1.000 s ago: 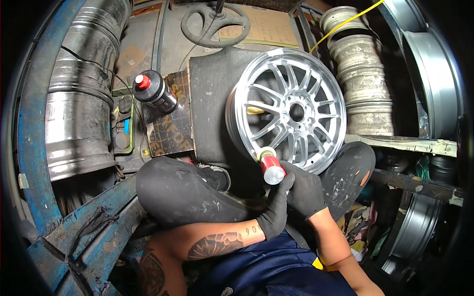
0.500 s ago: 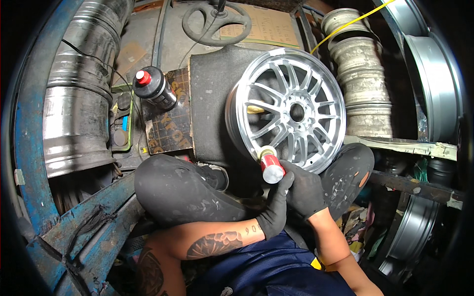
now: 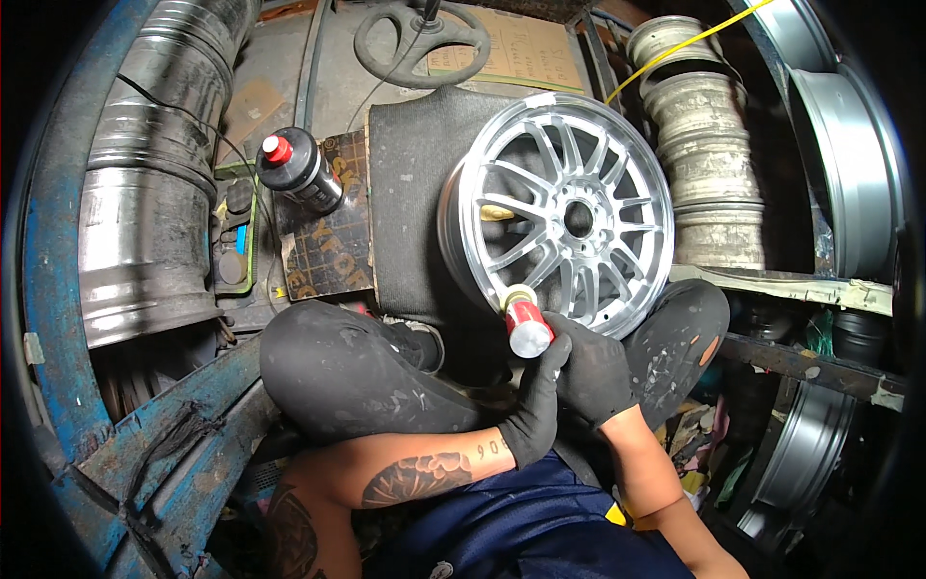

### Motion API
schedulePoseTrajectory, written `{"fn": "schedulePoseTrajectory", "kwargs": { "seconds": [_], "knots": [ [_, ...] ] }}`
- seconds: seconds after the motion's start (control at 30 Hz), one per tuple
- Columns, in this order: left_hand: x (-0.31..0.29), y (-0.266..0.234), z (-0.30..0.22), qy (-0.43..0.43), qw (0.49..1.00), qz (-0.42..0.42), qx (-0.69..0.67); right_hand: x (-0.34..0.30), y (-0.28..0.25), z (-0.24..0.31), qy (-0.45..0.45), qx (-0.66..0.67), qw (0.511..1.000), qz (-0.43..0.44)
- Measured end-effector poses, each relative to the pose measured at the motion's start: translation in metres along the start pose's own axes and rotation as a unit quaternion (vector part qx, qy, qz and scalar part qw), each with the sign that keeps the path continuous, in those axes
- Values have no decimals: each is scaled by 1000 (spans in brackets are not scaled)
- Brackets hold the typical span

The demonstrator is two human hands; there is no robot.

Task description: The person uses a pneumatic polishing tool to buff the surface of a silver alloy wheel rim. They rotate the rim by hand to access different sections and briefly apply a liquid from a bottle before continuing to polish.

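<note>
Seated cross-legged on the floor, knees (image 3: pixel 357 372) spread wide so the wheel (image 3: pixel 564 212) can stand between them, tilted back against a dark mat (image 3: pixel 410 193) that props it and shields the polished face from the boards behind. Spoked side turned toward the head, lower rim down near the lap, within easy reach of both arms.

Both hands gloved in black and brought close together at the lower rim. Right hand (image 3: pixel 598 372) wrapped around a small red tool (image 3: pixel 526 323) with a pale tip and a silvery butt end, tip pressed against the rim's edge, probably held short like this for pressure and control on a narrow strip of metal. Left hand (image 3: pixel 538 400) reaching across from the tattooed forearm, fingers up against the right hand and the tool's butt, seemingly steadying it; whether actually clamped on the tool or only bracing cannot be told from here.

Black bottle (image 3: pixel 304 172) with a red cap lying on a grid-marked board (image 3: pixel 333 232) to the left, well apart from the hands yet within an arm's stretch. Bare rims (image 3: pixel 704 164) stacked at the right, a large barrel rim (image 3: pixel 145 212) at the left, a steering wheel (image 3: pixel 420 43) lying beyond the mat.
</note>
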State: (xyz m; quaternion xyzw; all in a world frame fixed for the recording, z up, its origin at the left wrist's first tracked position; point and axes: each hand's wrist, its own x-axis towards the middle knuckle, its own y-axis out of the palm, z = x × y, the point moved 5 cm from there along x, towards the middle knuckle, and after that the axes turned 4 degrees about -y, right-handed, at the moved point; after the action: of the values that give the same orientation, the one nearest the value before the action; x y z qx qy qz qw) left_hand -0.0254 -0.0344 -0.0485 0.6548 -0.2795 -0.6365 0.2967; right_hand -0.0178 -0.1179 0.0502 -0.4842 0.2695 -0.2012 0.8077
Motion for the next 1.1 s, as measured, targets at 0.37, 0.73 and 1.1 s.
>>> {"fn": "schedulePoseTrajectory", "kwargs": {
  "seconds": [0.37, 0.73, 1.1],
  "knots": [
    [-3, 5, -2, -39, 999, 22, 3, 0, 2, -4, 7, -3, 1000, 11],
    [-10, 31, -12, -48, 986, 107, 121, -20, -22, -2, 13, -3, 996, -89],
    [-30, 64, -43, -28, 899, 230, 371, -48, -112, 27, -72, 15, 996, 43]
  ]
}}
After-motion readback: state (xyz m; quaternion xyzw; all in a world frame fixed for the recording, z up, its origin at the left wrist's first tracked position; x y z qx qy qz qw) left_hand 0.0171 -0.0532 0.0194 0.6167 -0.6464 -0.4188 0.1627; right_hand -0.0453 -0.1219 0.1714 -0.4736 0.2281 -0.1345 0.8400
